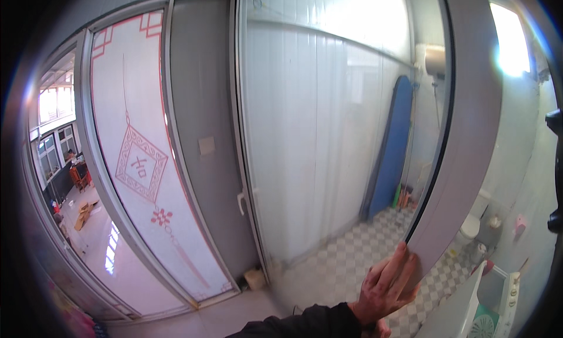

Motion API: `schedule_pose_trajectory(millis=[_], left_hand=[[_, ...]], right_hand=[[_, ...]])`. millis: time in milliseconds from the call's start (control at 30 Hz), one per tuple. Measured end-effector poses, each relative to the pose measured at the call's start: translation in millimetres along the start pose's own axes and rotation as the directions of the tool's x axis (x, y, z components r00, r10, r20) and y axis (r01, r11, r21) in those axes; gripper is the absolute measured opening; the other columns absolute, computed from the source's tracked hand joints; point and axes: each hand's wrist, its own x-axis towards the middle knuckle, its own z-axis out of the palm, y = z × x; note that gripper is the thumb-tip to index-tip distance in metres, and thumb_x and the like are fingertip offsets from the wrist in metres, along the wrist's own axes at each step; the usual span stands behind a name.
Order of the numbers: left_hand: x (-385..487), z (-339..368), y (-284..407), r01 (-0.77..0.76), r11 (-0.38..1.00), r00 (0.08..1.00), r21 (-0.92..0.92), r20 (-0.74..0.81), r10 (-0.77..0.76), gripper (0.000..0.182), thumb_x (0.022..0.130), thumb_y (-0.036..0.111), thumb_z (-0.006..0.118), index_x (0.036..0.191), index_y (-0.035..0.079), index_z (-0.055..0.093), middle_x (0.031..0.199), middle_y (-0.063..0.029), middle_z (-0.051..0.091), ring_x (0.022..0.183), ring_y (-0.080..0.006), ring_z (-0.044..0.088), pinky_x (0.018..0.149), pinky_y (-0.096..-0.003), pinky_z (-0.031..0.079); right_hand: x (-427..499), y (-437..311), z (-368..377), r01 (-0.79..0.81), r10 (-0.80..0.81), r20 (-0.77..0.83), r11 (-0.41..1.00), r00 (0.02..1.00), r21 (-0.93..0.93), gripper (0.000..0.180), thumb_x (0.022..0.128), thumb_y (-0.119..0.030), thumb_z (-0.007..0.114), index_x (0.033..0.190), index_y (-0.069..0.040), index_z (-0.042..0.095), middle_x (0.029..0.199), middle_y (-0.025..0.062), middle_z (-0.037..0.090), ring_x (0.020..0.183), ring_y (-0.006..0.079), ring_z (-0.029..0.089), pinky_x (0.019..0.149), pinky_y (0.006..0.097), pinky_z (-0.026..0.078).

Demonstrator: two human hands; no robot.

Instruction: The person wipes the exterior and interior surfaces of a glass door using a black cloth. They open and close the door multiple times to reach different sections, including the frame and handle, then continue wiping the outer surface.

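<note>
My left hand (389, 278), in a black sleeve, rests with its fingers against the pale frame (468, 131) of a glazed door. Its fingers lie along the inner edge of the frame and are slightly apart. Clear glass (303, 153) fills the panel, and a white handle (241, 204) sits at its far left edge. Below my left wrist a small bit of my right hand (382, 329) shows; the rest is hidden by the sleeve and the picture's edge, so its hold cannot be seen.
Through the glass, a tall blue board (390, 153) leans on a white wall above a checkered floor (347, 250). A toilet (469, 226) and a washing machine (510, 294) with raised lid stand right. Left is a patterned glass panel (140, 91); beyond, cardboard (84, 215) lies on a floor.
</note>
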Motion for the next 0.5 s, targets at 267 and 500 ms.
schedule_pose_trajectory(millis=[267,500], left_hand=[[-12,-5,-12,-0.001,0.994,0.998,-0.109,0.069,0.009,0.063,0.101,0.036,0.085,0.152,0.001,0.072,0.172,-0.0282,0.056,0.14,-0.0361,0.067,0.115,-0.0469,0.056],[-24,-9,-24,0.022,0.968,0.993,-0.249,0.117,0.008,0.072,0.09,0.027,0.091,0.155,0.002,0.07,0.174,-0.0267,0.054,0.152,-0.0389,0.061,0.124,-0.0509,0.053]], right_hand=[[4,-9,-6,0.087,-0.086,-0.027,0.996,0.996,0.026,0.026,0.093,-0.024,0.084,0.113,-0.007,0.08,0.094,0.0246,0.077,0.086,0.0532,0.071,0.071,0.0609,0.055],[-14,10,-8,0.115,-0.114,0.057,0.993,0.992,-0.011,0.029,0.092,-0.026,0.085,0.106,-0.003,0.074,0.087,0.025,0.07,0.085,0.0552,0.066,0.07,0.06,0.048]])
